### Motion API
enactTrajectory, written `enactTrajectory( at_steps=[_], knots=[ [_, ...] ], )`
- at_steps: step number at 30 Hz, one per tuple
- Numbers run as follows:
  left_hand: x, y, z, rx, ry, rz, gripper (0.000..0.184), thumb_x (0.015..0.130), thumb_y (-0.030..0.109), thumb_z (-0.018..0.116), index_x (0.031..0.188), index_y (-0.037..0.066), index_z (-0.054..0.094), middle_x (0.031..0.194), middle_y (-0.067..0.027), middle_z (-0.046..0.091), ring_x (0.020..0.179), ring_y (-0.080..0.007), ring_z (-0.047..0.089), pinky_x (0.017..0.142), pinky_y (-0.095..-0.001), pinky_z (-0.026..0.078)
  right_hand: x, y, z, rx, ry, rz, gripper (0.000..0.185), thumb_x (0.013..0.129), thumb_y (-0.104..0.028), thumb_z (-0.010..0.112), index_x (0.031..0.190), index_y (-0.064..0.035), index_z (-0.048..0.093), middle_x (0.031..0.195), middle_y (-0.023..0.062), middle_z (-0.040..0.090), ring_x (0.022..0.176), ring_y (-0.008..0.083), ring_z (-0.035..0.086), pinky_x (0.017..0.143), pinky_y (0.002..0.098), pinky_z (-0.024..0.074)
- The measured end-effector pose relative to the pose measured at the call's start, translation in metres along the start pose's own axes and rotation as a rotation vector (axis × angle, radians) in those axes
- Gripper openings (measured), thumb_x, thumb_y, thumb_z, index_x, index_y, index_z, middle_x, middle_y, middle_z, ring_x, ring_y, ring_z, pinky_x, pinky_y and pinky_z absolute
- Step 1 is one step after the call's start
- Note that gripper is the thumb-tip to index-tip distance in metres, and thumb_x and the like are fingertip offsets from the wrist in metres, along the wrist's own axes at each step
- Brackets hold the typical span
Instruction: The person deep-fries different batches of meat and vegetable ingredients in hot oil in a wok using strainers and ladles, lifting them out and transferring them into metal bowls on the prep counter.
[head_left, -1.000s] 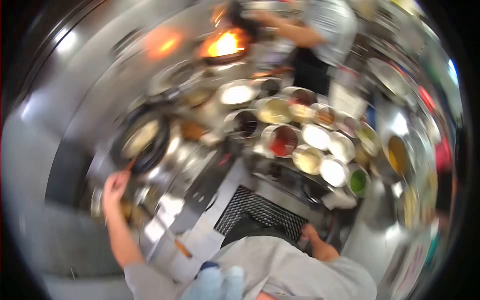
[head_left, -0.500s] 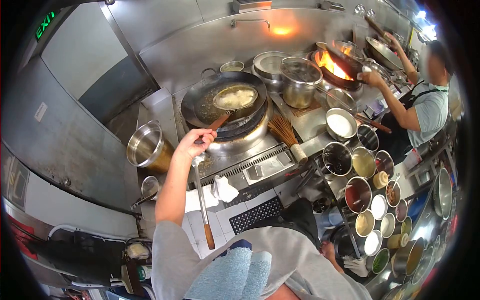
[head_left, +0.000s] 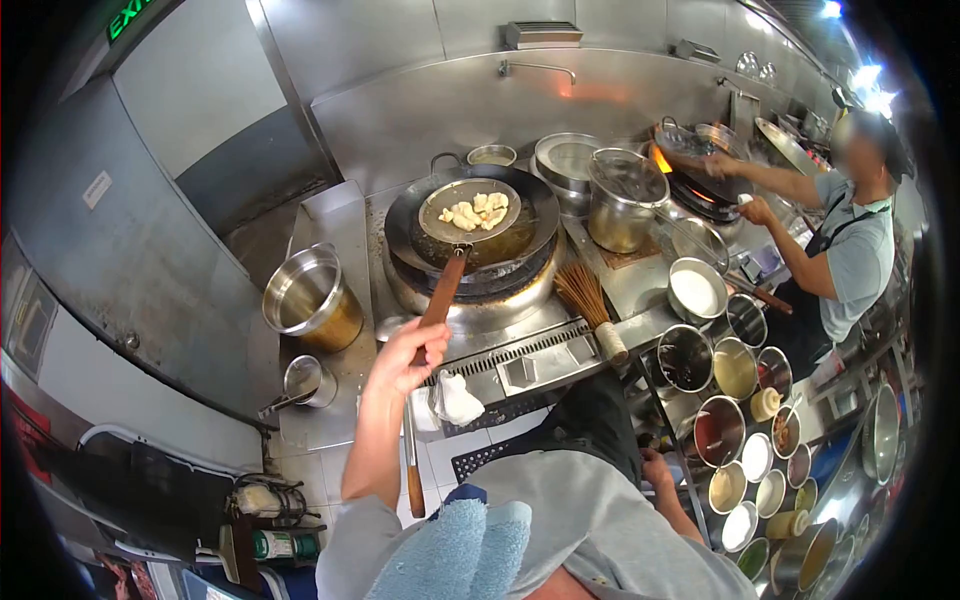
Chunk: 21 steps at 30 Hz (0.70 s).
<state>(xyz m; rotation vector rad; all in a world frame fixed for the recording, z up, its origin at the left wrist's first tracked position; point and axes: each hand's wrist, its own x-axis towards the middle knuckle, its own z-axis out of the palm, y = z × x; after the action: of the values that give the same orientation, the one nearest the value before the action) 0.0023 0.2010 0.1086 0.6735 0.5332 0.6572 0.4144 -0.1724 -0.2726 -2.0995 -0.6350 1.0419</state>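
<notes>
My left hand (head_left: 405,358) is closed around the wooden handle of a round skimmer (head_left: 446,290). In the skimmer's bowl lie several pale, battered-looking pieces of food (head_left: 478,211). It is held over a large black wok (head_left: 403,225), which has oil (head_left: 515,243) in its bottom. Below my left hand, a ladle with a wooden grip (head_left: 415,490) rests over the counter's front edge. Beside it is a crumpled white cloth (head_left: 458,400). My right hand (head_left: 656,468) hangs low by my right leg near the sauce containers; its fingers are too small to make out.
A tall steel pot (head_left: 312,300) stands left of the wok, and a lidded pot (head_left: 625,205) right of it. A bamboo brush (head_left: 585,298) lies at the front. At right, a co-worker (head_left: 850,235) handles a pan over flames, near several sauce containers (head_left: 720,432).
My left hand has raised the skimmer out of the bubbling oil, and the food pieces now show clearly. The co-worker's pan has come down and the flames there are smaller. The view has shifted.
</notes>
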Motion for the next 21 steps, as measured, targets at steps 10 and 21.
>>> enactTrajectory(
  at_steps=[10, 21],
  knots=[
    [0.000, -0.047, 0.007, 0.064, 0.131, 0.114, 0.021, 0.087, 0.005, 0.056, 0.106, 0.004, 0.045, 0.079, -0.0050, 0.050, 0.056, -0.0050, 0.042, 0.044, -0.0183, 0.035, -0.042, -0.130, -0.018, -0.273, -0.047, -0.201, 0.043, 0.075, -0.012, 0.062, 0.116, -0.0031, 0.056, 0.089, 0.0173, 0.065, 0.074, 0.0216, 0.064, 0.064, 0.0338, 0.0504],
    [0.013, -0.098, 0.044, -0.122, 0.154, 0.181, 0.009, 0.090, 0.007, 0.051, 0.096, 0.006, 0.045, 0.078, -0.0043, 0.051, 0.059, -0.0091, 0.045, 0.049, -0.0227, 0.039, -0.015, -0.176, 0.082, -0.098, -0.682, -0.327, 0.043, 0.082, -0.010, 0.059, 0.124, -0.0028, 0.050, 0.086, 0.0077, 0.064, 0.071, 0.0142, 0.062, 0.060, 0.0268, 0.0506]
  ],
)
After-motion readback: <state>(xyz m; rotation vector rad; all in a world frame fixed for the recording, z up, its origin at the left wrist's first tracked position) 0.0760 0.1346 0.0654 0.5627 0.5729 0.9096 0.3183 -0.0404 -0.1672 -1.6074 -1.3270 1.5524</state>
